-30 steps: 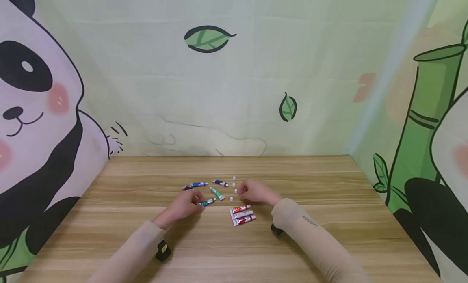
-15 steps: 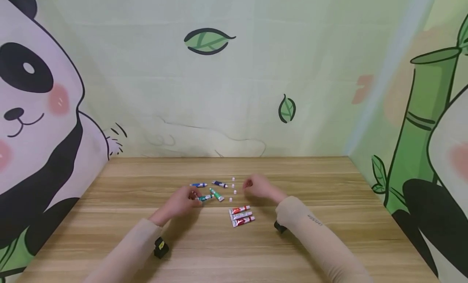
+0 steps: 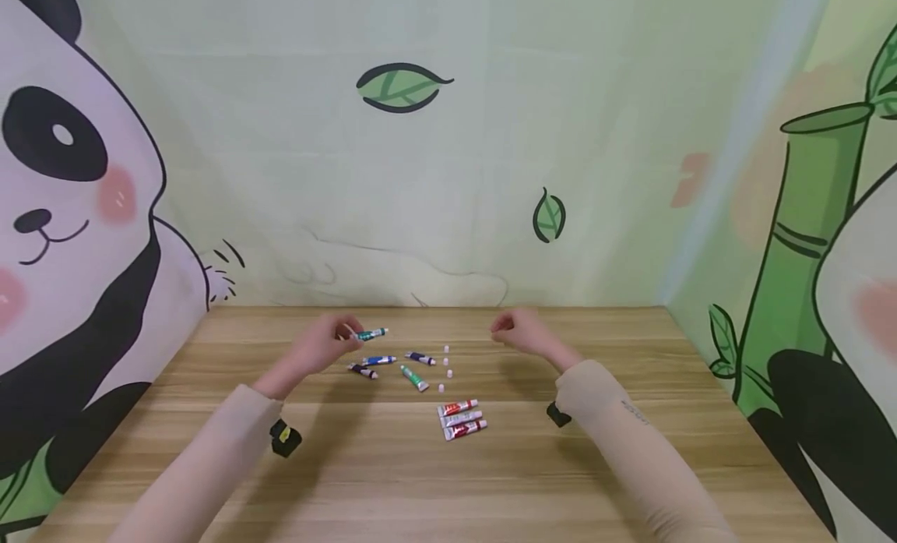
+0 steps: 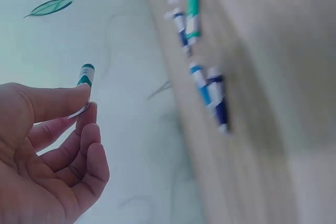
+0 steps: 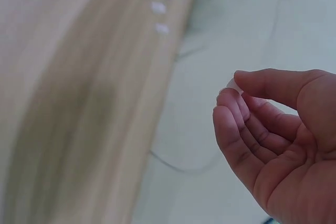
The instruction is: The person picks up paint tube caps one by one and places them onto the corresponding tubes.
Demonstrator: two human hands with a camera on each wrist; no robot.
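My left hand [image 3: 328,342] pinches a teal-green paint tube [image 3: 373,334] between thumb and fingers, raised above the table's far left part. In the left wrist view the tube [image 4: 86,74] points up past the thumb tip. A small white cap [image 5: 234,85] sits between the thumb and fingertips of my right hand [image 5: 275,124], mostly covered by them. The right hand is also raised, off to the right. Below lie a light green tube [image 3: 414,378], a blue tube [image 3: 379,361] and two dark blue-violet tubes [image 3: 420,358].
Several white caps [image 3: 446,361] stand in a loose line on the wooden table [image 3: 392,481]. Nearer the person, a red tube [image 3: 458,407], a silvery tube [image 3: 462,419] and a dark red tube [image 3: 466,430] lie side by side. A printed cloth wall [image 3: 448,161] rises behind the table.
Both hands have lifted and spread apart, the left going up and left with the teal-green tube, the right going up and right. The tubes beneath the left hand now show.
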